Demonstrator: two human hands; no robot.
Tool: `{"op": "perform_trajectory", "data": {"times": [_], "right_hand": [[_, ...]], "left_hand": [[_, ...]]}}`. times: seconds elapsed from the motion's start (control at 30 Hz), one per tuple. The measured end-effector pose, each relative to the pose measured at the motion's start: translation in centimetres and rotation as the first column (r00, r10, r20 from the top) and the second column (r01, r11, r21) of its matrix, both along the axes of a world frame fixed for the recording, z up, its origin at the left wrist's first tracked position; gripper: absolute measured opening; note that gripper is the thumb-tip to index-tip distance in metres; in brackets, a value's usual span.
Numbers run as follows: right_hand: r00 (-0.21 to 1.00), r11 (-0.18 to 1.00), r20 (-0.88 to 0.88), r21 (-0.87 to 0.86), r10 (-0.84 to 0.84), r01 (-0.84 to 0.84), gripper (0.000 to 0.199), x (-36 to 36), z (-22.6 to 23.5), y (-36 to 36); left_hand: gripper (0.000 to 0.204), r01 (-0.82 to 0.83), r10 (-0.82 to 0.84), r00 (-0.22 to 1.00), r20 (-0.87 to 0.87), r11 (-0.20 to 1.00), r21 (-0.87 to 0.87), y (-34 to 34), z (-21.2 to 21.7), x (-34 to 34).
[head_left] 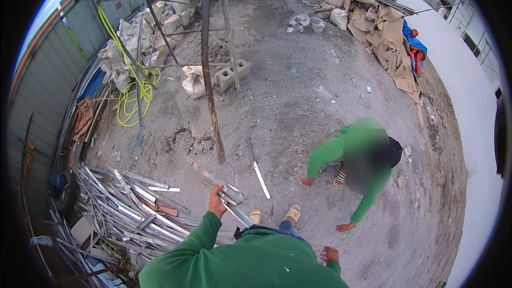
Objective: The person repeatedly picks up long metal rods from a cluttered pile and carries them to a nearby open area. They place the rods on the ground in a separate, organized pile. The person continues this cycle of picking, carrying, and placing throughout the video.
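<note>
My left hand (216,202) is closed around a small bundle of metal channels (228,192), held out in front of me and tilted. My right hand (329,255) hangs by my right side with its fingers loosely apart and no object in it. A single silvery metal strip (260,177) lies on the ground just ahead of my feet. To my left is a tangled heap of metal channels and strips (136,208), some grey, some shiny, with a reddish-brown piece among them. My feet, in beige slides (293,213), stand behind the bundle.
A co-worker in green (325,157) crouches at front right, hands near the ground. Rusty scaffold legs (208,80), hollow blocks (233,74) and a yellow-green hose (128,104) stand or lie ahead. White sacks line the left fence; brown sheeting (386,37) lies by the white wall.
</note>
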State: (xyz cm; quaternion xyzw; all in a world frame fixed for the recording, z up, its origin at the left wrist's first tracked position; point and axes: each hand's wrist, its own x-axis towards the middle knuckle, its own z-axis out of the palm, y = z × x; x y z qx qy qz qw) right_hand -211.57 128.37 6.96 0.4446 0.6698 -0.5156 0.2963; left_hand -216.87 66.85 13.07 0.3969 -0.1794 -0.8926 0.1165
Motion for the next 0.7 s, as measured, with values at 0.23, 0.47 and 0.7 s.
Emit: {"op": "perform_trajectory", "data": {"times": [0.23,0.47,0.7], "right_hand": [[0.997,0.999,0.082,0.039,-0.014,0.01,0.034,1.2,0.5,2.9],[0.996,0.999,0.078,0.03,0.039,-0.041,0.028,1.5,1.9,4.6],[0.999,0.996,0.009,0.079,-0.033,0.033,0.025,1.5,1.6,3.4]], "left_hand": [[0.036,0.018,-0.019,0.999,0.026,0.999,0.03,1.6,-0.8,-0.3],[0.035,0.04,-0.044,0.998,0.033,0.992,0.118,1.6,-3.6,1.6],[0.027,0.043,-0.051,0.995,0.09,0.995,0.094,1.4,-5.1,1.2]]}}
